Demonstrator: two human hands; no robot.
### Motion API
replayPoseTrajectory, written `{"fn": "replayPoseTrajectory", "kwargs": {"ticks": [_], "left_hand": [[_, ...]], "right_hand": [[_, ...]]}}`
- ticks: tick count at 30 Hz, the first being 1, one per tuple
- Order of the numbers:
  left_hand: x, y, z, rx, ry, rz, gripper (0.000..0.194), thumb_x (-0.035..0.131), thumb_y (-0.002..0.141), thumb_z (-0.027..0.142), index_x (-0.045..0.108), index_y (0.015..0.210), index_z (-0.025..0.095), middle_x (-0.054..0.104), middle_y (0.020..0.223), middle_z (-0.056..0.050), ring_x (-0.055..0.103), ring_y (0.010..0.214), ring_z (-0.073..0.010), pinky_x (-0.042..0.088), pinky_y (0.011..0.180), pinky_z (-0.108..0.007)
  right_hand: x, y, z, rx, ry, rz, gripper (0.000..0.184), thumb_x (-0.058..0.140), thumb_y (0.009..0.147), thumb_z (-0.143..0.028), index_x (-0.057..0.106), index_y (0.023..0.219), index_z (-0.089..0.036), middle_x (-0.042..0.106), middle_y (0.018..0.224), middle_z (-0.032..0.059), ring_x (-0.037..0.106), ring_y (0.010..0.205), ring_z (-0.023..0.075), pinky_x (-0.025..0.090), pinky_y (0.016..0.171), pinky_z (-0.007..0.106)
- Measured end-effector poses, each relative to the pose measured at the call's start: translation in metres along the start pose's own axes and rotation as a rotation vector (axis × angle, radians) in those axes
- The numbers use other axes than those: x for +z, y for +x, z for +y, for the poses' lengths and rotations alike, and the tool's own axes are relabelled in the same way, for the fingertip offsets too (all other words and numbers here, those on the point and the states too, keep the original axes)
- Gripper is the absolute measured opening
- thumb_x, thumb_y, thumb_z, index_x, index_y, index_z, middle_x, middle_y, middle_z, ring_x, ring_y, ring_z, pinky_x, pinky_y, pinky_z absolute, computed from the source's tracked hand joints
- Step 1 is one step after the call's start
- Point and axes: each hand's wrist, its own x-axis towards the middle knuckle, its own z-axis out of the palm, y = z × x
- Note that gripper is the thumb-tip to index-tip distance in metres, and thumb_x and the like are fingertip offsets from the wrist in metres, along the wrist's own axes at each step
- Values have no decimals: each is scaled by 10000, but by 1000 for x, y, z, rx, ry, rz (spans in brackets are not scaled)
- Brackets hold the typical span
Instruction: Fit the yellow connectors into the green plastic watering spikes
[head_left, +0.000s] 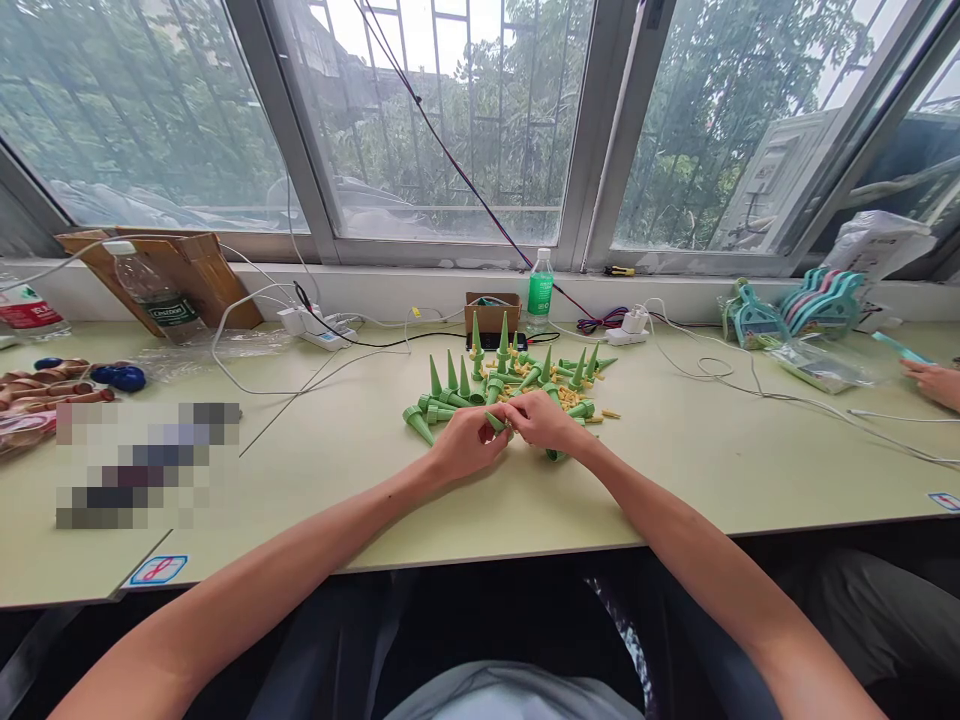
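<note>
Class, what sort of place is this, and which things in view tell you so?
Probably a small assembly workshop: green plastic cones and small yellow pieces cluster on a long pale-yellow worktop, where another person's hand also shows at the right.

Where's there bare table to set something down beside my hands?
To the right of the right hand, bare table stretches towards the white cable. Another patch lies left of the green cones, beyond the left forearm. Just beyond both hands is crowded with cones and yellow pegs.
</note>
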Motion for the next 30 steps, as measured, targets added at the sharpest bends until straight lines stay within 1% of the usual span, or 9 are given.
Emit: {"fn": "replayPoseTrajectory", "kwargs": {"ticks": [5,23,30], "left_hand": [[-1,0,0,1,-7,-19,127,554,825,200,677,855,192,427,489,68,343,457,-79,308,482,-207],[0,-1,-1,-21,-31,-62,117,550,825,206,662,848,179,433,506,71,333,478,-72,297,495,-199],[-1,-1,-1,-34,-48,-92,89,557,811,189,643,832,175,481,535,63,358,487,-72,308,508,-203]], "right_hand": [[1,0,1,-9,-10,5,405,397,951,-278,446,566,-161,470,530,-15,357,519,89,229,535,248],[2,0,4,-31,-42,-4,395,410,949,-260,459,571,-157,472,532,-14,340,518,85,225,540,247],[1,0,1,-20,-64,-12,387,417,942,-236,473,568,-153,478,534,-10,347,517,85,222,540,250]]}}
